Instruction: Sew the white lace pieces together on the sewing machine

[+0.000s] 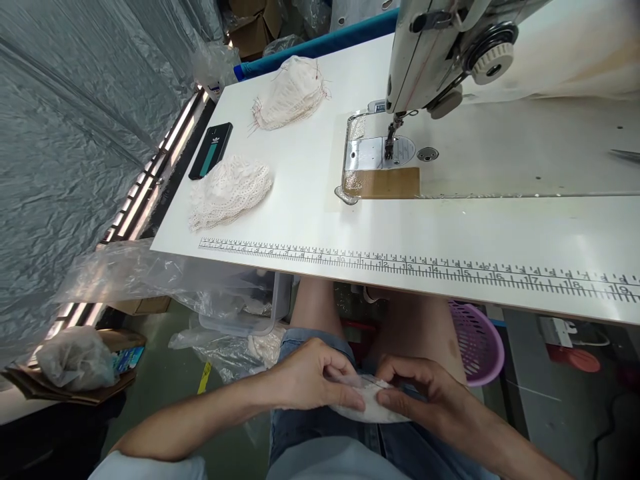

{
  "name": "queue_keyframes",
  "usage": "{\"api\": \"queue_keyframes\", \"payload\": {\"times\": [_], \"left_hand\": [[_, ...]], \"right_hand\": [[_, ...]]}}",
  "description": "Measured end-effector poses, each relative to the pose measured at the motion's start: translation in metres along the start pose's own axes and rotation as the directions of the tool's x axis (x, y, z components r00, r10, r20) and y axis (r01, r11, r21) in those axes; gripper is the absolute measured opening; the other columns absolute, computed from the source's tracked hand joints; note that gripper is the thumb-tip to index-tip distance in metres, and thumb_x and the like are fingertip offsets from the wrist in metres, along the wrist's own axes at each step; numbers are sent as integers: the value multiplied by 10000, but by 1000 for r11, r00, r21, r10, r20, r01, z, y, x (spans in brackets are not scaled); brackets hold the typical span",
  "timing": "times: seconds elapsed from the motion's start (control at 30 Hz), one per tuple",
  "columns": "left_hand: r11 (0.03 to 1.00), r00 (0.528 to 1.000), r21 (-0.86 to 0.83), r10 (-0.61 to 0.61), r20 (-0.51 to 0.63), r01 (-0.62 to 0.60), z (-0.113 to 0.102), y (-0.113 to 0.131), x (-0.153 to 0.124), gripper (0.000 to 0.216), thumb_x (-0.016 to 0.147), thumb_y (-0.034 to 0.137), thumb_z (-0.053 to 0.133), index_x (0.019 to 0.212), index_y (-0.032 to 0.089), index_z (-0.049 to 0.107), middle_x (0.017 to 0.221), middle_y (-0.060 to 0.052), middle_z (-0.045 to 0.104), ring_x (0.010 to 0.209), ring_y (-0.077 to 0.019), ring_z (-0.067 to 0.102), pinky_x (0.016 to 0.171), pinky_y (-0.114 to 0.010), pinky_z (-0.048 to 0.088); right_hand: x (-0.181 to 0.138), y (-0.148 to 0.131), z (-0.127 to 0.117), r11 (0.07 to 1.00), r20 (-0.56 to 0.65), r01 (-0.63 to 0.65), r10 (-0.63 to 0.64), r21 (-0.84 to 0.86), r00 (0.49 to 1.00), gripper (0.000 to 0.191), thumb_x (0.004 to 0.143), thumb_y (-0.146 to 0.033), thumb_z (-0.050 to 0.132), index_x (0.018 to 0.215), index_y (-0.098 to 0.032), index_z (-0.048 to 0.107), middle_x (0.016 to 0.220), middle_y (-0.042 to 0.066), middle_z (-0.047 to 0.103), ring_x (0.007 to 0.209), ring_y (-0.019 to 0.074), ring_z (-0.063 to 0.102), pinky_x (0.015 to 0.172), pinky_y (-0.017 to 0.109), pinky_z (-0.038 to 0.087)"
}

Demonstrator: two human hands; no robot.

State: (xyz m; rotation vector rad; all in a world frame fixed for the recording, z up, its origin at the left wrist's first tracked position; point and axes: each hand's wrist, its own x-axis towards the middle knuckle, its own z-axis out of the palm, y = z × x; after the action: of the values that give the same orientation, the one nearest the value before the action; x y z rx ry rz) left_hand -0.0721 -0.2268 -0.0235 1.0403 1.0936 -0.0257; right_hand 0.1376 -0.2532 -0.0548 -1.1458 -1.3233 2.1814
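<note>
Over my lap, a small piece of white fabric [371,404] is pinched between my two hands. My left hand [320,379] grips its left part, thumb on top. My right hand [425,390] holds the right side between thumb and fingers. The fabric's underside and some fingertips are hidden. On the table above lie a stack of white lace pieces [231,190] and, farther back, another stack of white fabric pieces [293,93] with loose thread ends. Neither hand touches these stacks.
A sewing machine [425,53] stands on the white table [300,220], whose front edge carries a printed ruler. A dark phone [211,151] lies at the left. Below are a clear plastic bin [240,320] and a purple basket [477,343]. Scissor-like metal tips [626,155] show at right.
</note>
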Motion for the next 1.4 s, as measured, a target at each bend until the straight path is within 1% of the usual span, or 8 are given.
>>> {"api": "queue_keyframes", "payload": {"times": [0.2, 0.47, 0.67, 0.83, 0.97, 1.1, 1.23, 1.4], "left_hand": [[1000, 1000, -3, 25, -9, -25, -3, -3, 1, 305, 647, 389, 760, 775, 116, 723, 668, -5, 622, 596, -88, 503, 528, -160, 365], [997, 998, 51, 60, -30, -58, -3, -5, 1, 270, 683, 372, 730, 743, 110, 698, 633, 7, 586, 578, -81, 463, 529, -170, 335], [999, 998, 35, 28, -63, -26, -1, -4, 0, 325, 696, 356, 717, 923, 129, 672, 631, 6, 605, 562, -91, 496, 525, -167, 350], [995, 988, 38, 99, -120, -95, -3, 3, -2, 470, 690, 323, 736, 1129, 199, 621, 548, 65, 516, 476, -54, 381, 461, -152, 278], [989, 978, 16, 146, -150, -145, -7, 18, -4, 332, 707, 339, 724, 987, 161, 705, 586, 23, 564, 500, -57, 418, 481, -161, 309], [968, 953, 49, 249, -175, -244, -22, 44, -15, 267, 696, 371, 731, 771, 115, 738, 630, -31, 633, 525, -74, 463, 485, -174, 334], [906, 829, 236, 418, -371, -352, -62, 91, -41, 246, 713, 370, 710, 713, 125, 723, 589, -26, 628, 482, -69, 439, 455, -174, 314], [765, 400, 497, 640, -656, -409, -139, 165, -63, 287, 713, 394, 689, 622, 128, 627, 528, 21, 521, 475, -62, 408, 440, -159, 288]], "right_hand": [[-4, 3, -5, 996, 47, 61, -64, 57, 997, 183, 893, -404, 528, 917, -223, 538, 835, -20, 516, 776, 130, 466, 671, 223, 362], [-9, -2, -5, 991, 2, 98, -98, -94, 995, 184, 929, -402, 453, 982, -236, 511, 911, 7, 531, 821, 144, 489, 712, 241, 406], [-3, 5, 0, 964, -92, 172, -194, -204, 977, 184, 917, -369, 486, 817, -215, 507, 936, 34, 574, 870, 172, 547, 713, 264, 419], [-2, 4, 2, 899, -213, 265, -352, -348, 911, 200, 933, -311, 463, 763, -216, 507, 939, 40, 548, 856, 164, 553, 703, 262, 418], [-6, -14, 4, 862, -273, 315, -439, -398, 856, 148, 927, -283, 469, 791, -228, 491, 883, 26, 536, 808, 154, 546, 691, 247, 426], [-8, -38, 3, 891, -288, 350, -429, -288, 856, 127, 937, -322, 441, 847, -241, 480, 853, 15, 557, 783, 153, 548, 683, 236, 445], [-6, -58, -4, 908, -395, 347, -415, -233, 819, 207, 920, -425, 451, 845, -240, 510, 752, -1, 543, 655, 146, 512, 571, 227, 433], [-1, -82, -13, 911, -418, 381, -412, -160, 810, 239, 850, -478, 553, 892, -244, 530, 749, -5, 556, 667, 147, 526, 591, 225, 447]]}}
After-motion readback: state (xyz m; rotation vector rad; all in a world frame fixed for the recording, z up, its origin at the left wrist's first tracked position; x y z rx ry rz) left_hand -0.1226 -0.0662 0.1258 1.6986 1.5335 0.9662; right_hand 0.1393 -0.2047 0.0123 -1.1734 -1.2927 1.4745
